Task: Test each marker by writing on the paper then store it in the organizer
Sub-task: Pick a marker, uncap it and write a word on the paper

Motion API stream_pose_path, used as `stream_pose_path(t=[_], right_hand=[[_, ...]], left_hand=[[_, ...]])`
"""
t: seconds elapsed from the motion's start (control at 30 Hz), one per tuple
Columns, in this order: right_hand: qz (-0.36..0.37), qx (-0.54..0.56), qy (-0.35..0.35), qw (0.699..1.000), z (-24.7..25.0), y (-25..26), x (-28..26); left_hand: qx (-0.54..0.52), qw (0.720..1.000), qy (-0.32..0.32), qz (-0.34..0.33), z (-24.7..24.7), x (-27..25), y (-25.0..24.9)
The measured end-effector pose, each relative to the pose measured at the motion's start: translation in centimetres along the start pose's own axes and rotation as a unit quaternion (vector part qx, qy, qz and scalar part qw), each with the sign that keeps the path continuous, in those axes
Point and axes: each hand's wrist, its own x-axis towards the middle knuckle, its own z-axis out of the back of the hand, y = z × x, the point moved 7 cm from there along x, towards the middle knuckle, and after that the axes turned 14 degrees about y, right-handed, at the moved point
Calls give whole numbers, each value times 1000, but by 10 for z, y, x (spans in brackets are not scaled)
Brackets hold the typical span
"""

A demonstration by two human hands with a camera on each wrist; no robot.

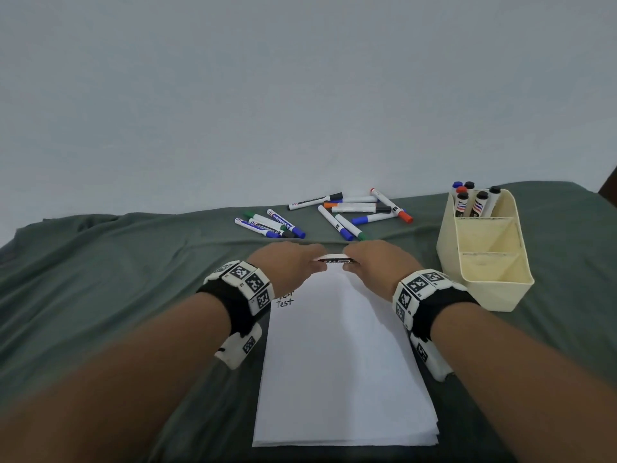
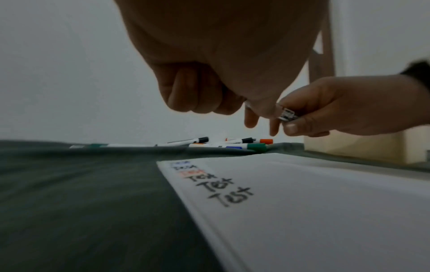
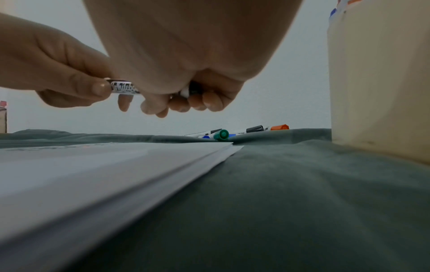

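- Both hands up front over far end of paper (image 1: 340, 355), sharing one marker (image 1: 335, 260) held level, clear of the sheet.
- Left hand (image 1: 289, 265) pinches one end of barrel w/ thumb + fingers; right hand (image 1: 377, 264) curled round the other end. Fingers hide the cap, so can't tell if it's on or off.
- Step, my read: cap being pulled off or pushed back on, can't tell which. "Test" lines (image 2: 223, 189) already stacked at sheet's top-left.
- Next needs: if uncapping, straight pull apart, then tip to blank spot under last "Test". If capping, press till seated, then right hand carries it to organizer (image 1: 484, 262), just right of paper.
- Organizer: 6 markers stand in back compartment (image 1: 472, 202); nearer two look empty.
- Loose markers (image 1: 334, 213) lie on cloth (image 1: 100, 279) beyond paper, so plenty left.
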Motion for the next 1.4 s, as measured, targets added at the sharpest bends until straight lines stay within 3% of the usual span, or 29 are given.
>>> stream_pose_path(t=[0.13,0.27,0.4,0.57,0.9,1.0,1.1,1.17,1.23,1.33,1.4], right_hand=[[-2,5,7,1000,-1,-1,2],[-17,23,-4,1000,-1,-7,2],[-21,25,3,999,-2,-7,4],[-21,23,3,999,-1,-5,2],[-25,11,-5,1000,-2,-7,2],[-27,16,-7,999,-2,-8,2],[-30,21,-7,999,-1,-8,1],[-29,33,-11,999,-1,-8,1],[-27,48,-18,998,-1,-9,0],[-21,72,-25,997,-1,-11,0],[-6,80,-27,996,-1,-9,0]], left_hand=[[-84,996,3,27,-6,-8,31],[-189,973,-51,120,-16,-26,87],[-108,974,-45,194,-10,-52,136],[-24,983,3,183,-5,-60,155],[-79,975,-20,207,-29,-52,158],[-14,972,-33,230,-26,-58,157],[53,970,-96,218,-13,-71,131],[57,984,-63,156,-20,-72,100],[29,994,25,104,-41,-70,75],[-19,981,175,78,-74,-71,61],[-28,971,228,74,-86,-71,59]])
